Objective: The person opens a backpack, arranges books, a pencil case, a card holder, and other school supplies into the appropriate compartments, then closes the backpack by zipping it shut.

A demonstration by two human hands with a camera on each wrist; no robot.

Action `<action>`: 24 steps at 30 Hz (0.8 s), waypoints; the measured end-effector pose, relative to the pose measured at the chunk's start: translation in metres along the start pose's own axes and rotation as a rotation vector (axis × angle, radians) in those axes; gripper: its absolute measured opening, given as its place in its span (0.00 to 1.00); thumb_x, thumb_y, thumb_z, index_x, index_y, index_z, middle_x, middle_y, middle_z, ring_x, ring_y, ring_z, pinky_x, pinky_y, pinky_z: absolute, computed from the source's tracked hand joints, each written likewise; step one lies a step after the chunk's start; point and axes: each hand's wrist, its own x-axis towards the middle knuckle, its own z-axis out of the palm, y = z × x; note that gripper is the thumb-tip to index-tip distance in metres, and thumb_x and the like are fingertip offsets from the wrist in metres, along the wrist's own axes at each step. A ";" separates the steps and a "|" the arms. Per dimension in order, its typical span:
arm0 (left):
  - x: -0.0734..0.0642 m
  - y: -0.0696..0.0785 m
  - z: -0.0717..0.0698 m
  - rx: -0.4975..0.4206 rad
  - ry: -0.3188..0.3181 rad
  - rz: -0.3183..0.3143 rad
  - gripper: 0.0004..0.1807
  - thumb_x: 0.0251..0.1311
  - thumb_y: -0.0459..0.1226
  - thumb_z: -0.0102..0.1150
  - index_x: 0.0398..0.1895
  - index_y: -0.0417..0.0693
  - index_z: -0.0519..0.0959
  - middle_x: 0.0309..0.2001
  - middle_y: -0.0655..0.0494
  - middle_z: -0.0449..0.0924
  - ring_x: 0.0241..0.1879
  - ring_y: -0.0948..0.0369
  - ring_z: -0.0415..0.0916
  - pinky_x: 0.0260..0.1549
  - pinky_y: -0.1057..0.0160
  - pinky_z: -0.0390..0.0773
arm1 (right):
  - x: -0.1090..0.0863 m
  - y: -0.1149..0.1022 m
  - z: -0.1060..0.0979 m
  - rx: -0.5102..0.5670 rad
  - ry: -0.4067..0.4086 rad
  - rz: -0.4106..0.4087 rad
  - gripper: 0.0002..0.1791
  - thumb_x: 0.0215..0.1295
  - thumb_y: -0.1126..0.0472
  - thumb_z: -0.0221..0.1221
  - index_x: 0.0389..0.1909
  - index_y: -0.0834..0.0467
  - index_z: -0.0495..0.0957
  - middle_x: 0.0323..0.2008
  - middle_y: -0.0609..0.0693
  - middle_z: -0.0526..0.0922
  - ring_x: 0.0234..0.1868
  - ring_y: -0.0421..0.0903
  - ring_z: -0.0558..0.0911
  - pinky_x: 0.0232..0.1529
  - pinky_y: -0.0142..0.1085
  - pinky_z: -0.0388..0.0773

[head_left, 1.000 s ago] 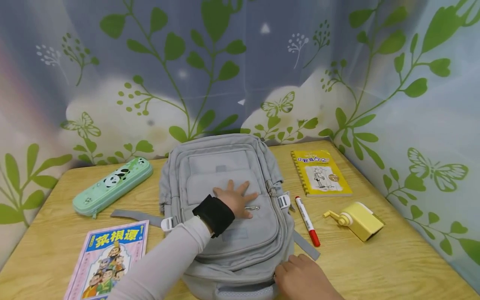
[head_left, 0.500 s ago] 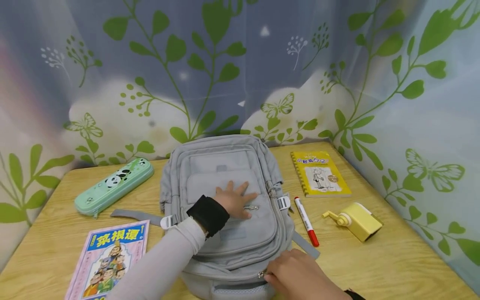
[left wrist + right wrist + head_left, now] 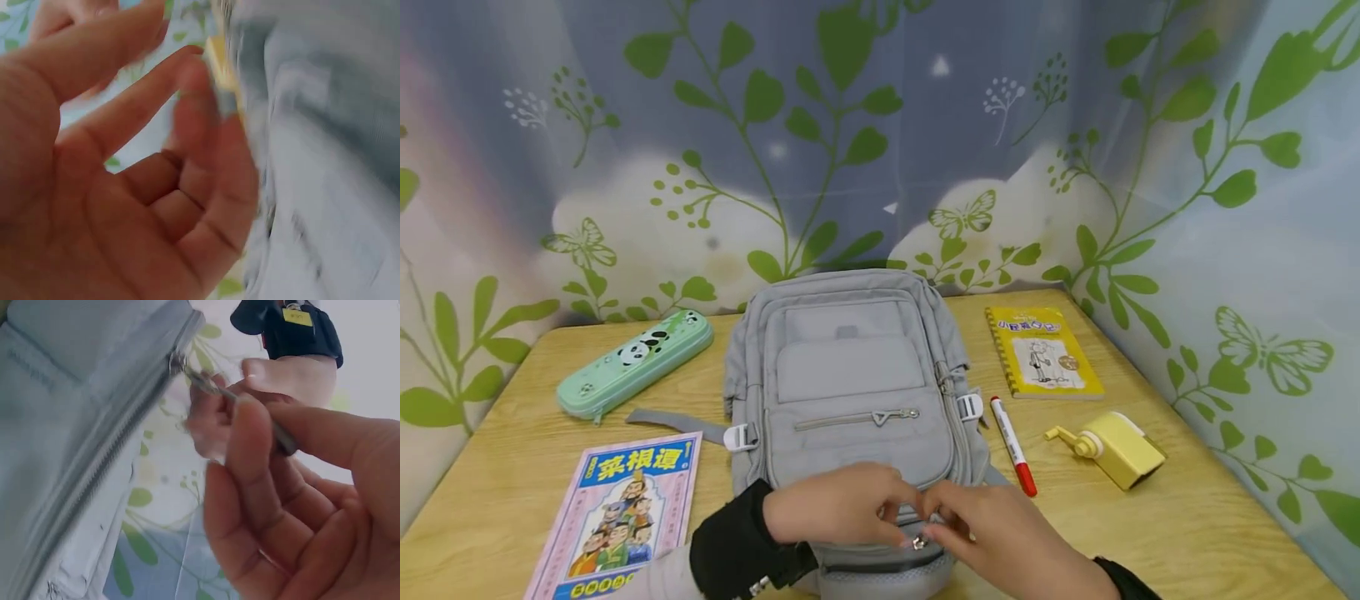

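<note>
L hand [image 3: 842,507] moved down the gray bag [image 3: 850,367], now nr R hand [image 3: 1000,533]. R fingers pinch the zip pull [image 3: 206,382]; L fingers bent loosely, w/o a grip.

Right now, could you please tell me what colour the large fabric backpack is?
The large fabric backpack is light grey, best seen in the head view.
</note>
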 end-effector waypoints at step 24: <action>-0.023 -0.004 0.032 -0.082 0.150 0.034 0.06 0.54 0.40 0.65 0.33 0.51 0.81 0.25 0.67 0.79 0.24 0.78 0.71 0.27 0.76 0.74 | 0.015 0.044 0.031 -0.324 0.015 -0.506 0.07 0.60 0.55 0.62 0.27 0.44 0.73 0.23 0.34 0.72 0.25 0.27 0.68 0.29 0.14 0.61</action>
